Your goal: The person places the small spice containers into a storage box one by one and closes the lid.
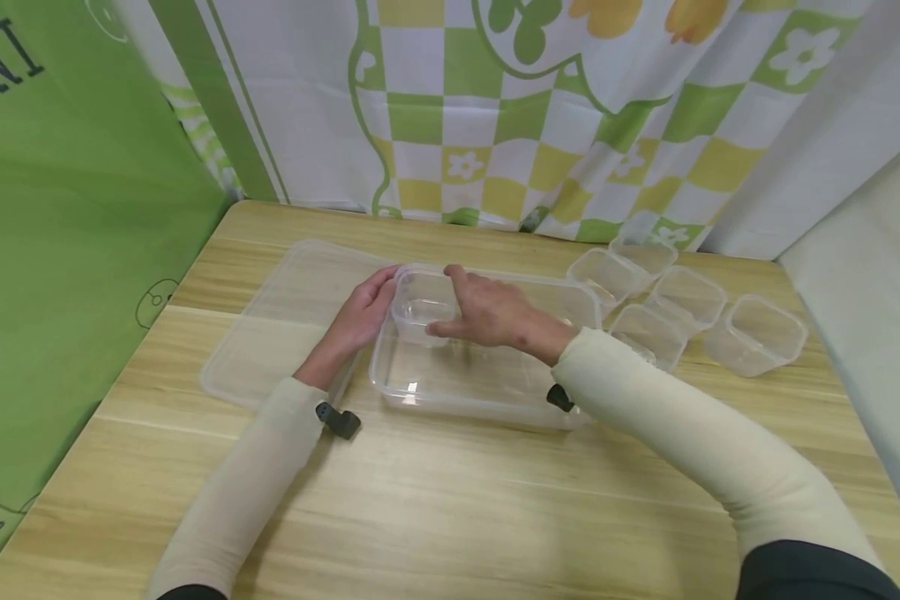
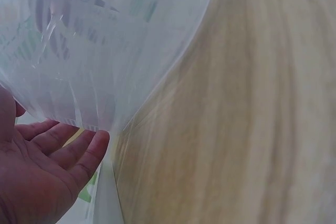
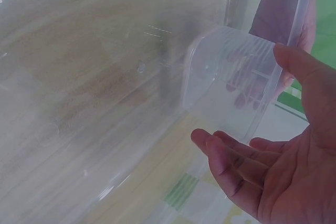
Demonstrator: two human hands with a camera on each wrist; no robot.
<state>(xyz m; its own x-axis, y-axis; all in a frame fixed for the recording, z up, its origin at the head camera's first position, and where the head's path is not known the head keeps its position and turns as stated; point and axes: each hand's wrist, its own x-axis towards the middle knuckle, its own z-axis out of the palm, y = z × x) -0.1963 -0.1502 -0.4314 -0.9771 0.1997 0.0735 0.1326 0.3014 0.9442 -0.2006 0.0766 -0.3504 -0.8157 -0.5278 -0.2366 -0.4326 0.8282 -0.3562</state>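
Note:
A large clear plastic box (image 1: pixel 487 408) stands open-topped on the wooden table, with a small clear plastic container (image 3: pixel 226 87) inside its back left corner. My left hand (image 1: pixel 363 312) holds the large box at that corner from outside; in the left wrist view its curved fingers (image 2: pixel 86 153) lie against the wall. Over the box, my right hand (image 1: pixel 491 312) spans the small container between thumb and index finger. Its thumb (image 3: pixel 294 64) touches the rim in the right wrist view, while the other fingers spread apart below.
Several more small clear containers (image 1: pixel 757 337) stand to the right of the large box. A flat translucent lid (image 1: pixel 258 333) lies on the table at the left, partly beneath my left arm. A checked curtain (image 1: pixel 472 117) hangs behind the table's back edge.

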